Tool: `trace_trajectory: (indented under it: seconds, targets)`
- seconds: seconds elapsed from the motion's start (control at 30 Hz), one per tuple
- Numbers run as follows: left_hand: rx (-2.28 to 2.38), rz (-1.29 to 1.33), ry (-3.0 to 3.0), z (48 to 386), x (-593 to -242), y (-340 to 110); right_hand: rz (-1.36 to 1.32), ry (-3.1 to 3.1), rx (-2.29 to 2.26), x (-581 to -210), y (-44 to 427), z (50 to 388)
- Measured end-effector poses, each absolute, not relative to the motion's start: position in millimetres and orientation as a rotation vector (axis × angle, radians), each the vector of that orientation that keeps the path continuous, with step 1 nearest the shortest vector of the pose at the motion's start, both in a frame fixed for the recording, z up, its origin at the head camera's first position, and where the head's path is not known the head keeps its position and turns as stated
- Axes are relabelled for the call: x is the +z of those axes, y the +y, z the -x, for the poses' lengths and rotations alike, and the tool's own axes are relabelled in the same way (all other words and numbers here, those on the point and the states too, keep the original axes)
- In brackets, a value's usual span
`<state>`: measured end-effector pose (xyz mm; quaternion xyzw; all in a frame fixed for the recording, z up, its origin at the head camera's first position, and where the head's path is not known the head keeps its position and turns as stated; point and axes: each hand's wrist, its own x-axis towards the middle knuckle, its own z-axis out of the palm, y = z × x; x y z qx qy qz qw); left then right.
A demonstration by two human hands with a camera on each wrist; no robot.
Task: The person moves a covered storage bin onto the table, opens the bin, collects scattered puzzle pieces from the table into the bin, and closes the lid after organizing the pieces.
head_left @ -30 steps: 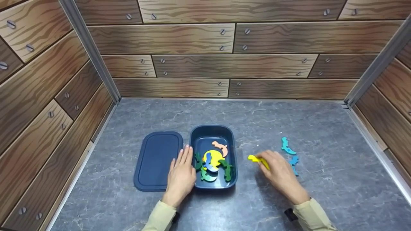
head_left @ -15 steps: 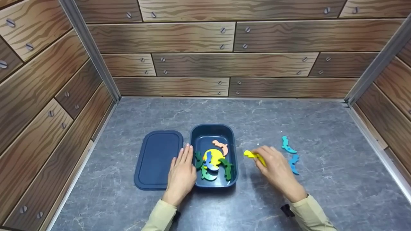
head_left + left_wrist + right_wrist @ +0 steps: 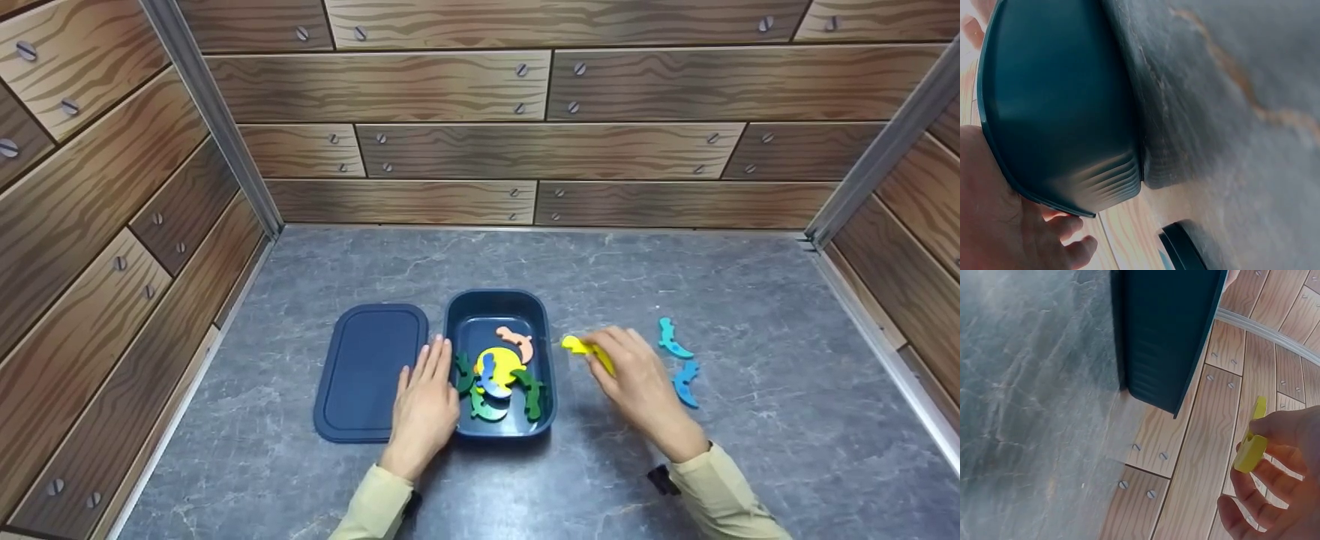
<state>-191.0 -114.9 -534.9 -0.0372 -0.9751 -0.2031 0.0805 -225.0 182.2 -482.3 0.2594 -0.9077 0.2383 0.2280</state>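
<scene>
A flat yellow animal-shaped piece (image 3: 574, 345) is pinched between the thumb and fingers of my right hand (image 3: 637, 382), above the table and right of the dark blue box (image 3: 495, 302). The right wrist view shows the same yellow piece (image 3: 1252, 453) at the fingertips. My left hand (image 3: 424, 416) rests with straight fingers along the box's left rim; the left wrist view shows it against the box wall (image 3: 1061, 101). Inside lie a peach piece (image 3: 517, 341), a round yellow piece (image 3: 506, 360), a blue piece (image 3: 491, 382) and several green pieces (image 3: 532, 397).
A dark blue lid (image 3: 371, 375) lies flat left of the box, partly behind my left hand. Right of my right hand, a teal piece (image 3: 671, 339) and a blue piece (image 3: 684, 386) lie on the grey marbled table (image 3: 787, 450). Wood-patterned walls (image 3: 450, 154) stand around the table.
My right hand has moved left and slightly away from me toward the box, carrying the yellow piece. The left hand stays at the box rim.
</scene>
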Motion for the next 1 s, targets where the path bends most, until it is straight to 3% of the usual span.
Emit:
trace_trajectory:
  seconds: [1.0]
  targets:
    - [-0.600, 0.095, -2.920, 191, -533, -114, -0.722, -2.517, 0.719, -462, 152, 235]
